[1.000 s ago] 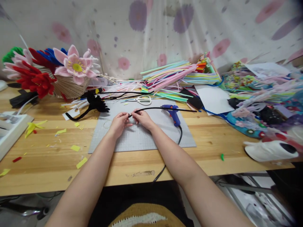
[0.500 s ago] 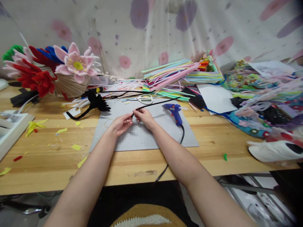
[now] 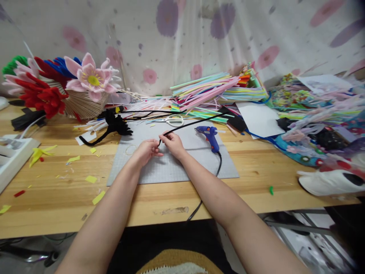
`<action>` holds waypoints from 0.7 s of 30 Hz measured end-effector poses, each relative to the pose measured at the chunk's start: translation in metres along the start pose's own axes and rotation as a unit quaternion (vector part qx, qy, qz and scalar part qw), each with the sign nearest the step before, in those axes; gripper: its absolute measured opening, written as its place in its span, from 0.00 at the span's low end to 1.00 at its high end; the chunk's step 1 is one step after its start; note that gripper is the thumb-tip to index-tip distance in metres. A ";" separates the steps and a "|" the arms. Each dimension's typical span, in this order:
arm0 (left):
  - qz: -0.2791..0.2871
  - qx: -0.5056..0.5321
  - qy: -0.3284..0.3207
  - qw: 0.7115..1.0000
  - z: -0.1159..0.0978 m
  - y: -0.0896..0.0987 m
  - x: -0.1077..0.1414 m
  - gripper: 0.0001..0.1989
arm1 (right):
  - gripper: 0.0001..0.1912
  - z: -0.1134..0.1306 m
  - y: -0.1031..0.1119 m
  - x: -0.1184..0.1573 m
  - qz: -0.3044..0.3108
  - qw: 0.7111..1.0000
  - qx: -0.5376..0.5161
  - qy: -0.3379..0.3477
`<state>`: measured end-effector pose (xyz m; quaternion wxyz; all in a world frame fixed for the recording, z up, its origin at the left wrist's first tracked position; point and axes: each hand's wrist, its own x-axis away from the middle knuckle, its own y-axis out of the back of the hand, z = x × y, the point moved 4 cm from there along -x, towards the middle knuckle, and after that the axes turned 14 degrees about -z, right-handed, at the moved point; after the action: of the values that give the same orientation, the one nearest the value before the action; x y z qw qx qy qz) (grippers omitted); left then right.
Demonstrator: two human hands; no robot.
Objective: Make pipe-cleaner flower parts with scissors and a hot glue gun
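Both of my hands meet over the grey cutting mat (image 3: 159, 175), pinching a black pipe cleaner (image 3: 196, 122). My left hand (image 3: 147, 151) grips its near end between thumb and finger. Just beside it, my right hand (image 3: 173, 144) pinches the same stem a little further along. The long free part slants up to the right. A blue glue gun (image 3: 209, 136) lies on the mat to the right of my hands. Behind them rest white-handled scissors (image 3: 174, 121). At left sits a black fuzzy figure (image 3: 116, 125) with a long curved stem.
Bundles of coloured pipe cleaners (image 3: 211, 89) line the back. Pipe-cleaner flowers (image 3: 92, 79) stand at back left, above a white power strip (image 3: 17, 152). Yellow scraps (image 3: 91, 179) dot the table's left side. A white shoe-like object (image 3: 330, 182) lies at right, and the glue gun's cord (image 3: 196, 210) hangs over the front edge.
The pipe cleaner's free end has swung slightly up and to the right. My left fingers have spread a little, and a short bent end now shows between the hands.
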<state>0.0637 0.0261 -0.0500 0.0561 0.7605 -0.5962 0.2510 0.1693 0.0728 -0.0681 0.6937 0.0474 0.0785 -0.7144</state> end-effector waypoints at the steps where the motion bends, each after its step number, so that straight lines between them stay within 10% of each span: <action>1: -0.014 -0.009 -0.003 1.000 0.000 0.000 0.000 0.07 | 0.17 0.001 0.000 0.000 -0.003 1.000 0.005 0.006; 21: -0.085 0.106 -0.077 0.988 0.004 0.001 -0.010 0.04 | 0.19 -0.002 0.010 -0.006 -0.090 0.992 0.077 0.031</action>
<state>0.0626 0.0331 -0.0586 -0.0496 0.8271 -0.5019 0.2481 0.1797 0.0783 -0.0698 0.6179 0.1156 0.0487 -0.7762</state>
